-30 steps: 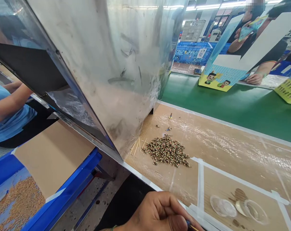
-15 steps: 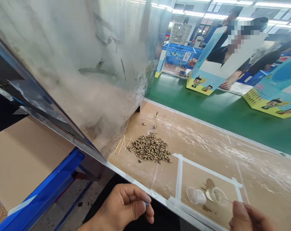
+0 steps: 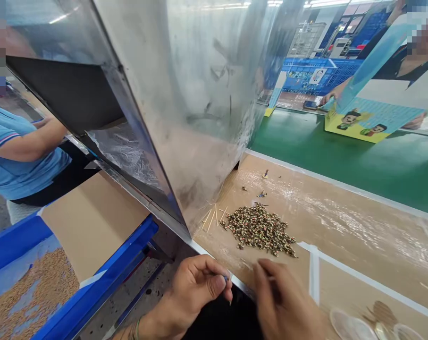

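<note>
My left hand [image 3: 196,288] is at the bench's near edge, its thumb and forefinger pinched on a tiny blue piece [image 3: 226,279]. My right hand [image 3: 288,307] is close beside it, blurred by motion, fingers curled toward the left hand; what it holds is not clear. Just beyond both hands lies a heap of small brown-and-green pieces [image 3: 259,230] on the tape-covered brown bench [image 3: 358,226]. A few thin wooden sticks [image 3: 214,216] lie to the left of the heap.
A large metal housing [image 3: 185,104] rises at the left over the bench. A blue bin [image 3: 33,283] with small pieces sits lower left. Clear round lids [image 3: 348,326] lie at the lower right. A green conveyor [image 3: 358,156] carries printed boxes [image 3: 358,118]; other people work nearby.
My right hand has swept left from the lower right corner to meet my left hand. The view has swung back to the left and the lids have slid to the frame's corner.
</note>
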Demonstrator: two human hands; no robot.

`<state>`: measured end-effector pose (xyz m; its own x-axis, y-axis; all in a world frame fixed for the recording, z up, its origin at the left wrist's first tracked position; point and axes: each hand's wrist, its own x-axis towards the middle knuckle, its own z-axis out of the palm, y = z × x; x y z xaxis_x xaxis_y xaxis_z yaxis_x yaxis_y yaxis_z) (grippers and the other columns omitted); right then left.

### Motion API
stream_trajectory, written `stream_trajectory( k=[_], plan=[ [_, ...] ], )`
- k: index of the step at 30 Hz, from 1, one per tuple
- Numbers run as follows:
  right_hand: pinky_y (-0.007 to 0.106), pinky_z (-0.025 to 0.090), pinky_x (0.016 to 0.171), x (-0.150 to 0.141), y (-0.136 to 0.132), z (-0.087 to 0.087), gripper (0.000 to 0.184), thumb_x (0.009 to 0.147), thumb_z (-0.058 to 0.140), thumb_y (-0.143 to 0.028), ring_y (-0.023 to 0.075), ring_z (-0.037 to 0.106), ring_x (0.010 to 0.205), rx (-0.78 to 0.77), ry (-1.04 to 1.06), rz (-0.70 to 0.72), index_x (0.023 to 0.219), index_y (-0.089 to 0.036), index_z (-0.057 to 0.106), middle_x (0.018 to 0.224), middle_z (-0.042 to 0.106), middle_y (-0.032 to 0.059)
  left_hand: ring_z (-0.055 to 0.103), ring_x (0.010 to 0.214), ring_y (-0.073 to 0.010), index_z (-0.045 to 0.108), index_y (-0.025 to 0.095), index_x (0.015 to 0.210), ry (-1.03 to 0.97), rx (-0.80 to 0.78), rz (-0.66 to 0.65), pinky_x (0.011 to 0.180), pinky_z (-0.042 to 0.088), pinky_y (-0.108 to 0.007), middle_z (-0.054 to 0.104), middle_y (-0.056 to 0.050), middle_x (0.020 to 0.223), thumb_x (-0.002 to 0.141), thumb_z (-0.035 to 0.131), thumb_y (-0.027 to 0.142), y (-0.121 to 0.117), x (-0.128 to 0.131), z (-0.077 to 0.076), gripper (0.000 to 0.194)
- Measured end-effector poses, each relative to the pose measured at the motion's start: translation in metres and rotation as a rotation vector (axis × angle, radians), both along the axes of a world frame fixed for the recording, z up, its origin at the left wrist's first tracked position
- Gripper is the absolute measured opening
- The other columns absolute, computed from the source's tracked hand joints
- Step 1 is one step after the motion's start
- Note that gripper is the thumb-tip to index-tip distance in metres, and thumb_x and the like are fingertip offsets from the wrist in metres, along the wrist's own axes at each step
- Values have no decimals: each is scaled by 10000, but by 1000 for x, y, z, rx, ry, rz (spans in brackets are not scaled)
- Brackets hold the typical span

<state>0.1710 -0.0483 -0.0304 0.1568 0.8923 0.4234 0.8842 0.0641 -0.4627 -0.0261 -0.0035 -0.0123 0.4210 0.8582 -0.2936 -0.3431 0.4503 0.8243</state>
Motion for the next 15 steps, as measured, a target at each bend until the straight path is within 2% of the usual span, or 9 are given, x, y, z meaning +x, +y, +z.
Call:
stream_trajectory(
  k=[2,5,8,12,15],
  plan=[
    [309,512,573,-25,26,-3,357,1067,382,-379,209,727,722,-36,-38,34,1092,-204,692,970,763,96,676,692,-111,732,133,877,28,2,25,724,521,-235,732,-39,778,830,856,400,2,-4,2,298],
    [312,427,510,-32,43,-9,334,1070,377,-341,216,727,679,-123,-103,33,1045,-217,687,949,749,77,660,675,-101,725,125,864,37,-8,68,703,500,-218,724,-36,761,823,855,436,5,-9,3,340],
    [316,385,473,-18,42,-12,292,1044,418,-373,235,733,628,-233,-148,69,970,-251,673,915,755,57,658,665,-98,723,114,856,26,-28,99,700,498,-218,727,-41,766,805,869,438,8,-10,3,360],
    [312,403,475,-6,35,-5,240,990,482,-394,244,728,577,-406,-134,122,812,-293,608,732,734,-8,662,650,-102,709,106,849,-12,-53,97,696,512,-231,727,-42,753,772,897,428,10,-2,1,381],
    [306,387,488,-5,30,1,184,921,549,-334,246,704,551,-491,-114,77,743,-299,521,673,712,-23,660,643,-103,688,110,851,-39,-66,82,681,515,-232,726,-38,739,763,902,430,11,7,1,395]
  ],
)
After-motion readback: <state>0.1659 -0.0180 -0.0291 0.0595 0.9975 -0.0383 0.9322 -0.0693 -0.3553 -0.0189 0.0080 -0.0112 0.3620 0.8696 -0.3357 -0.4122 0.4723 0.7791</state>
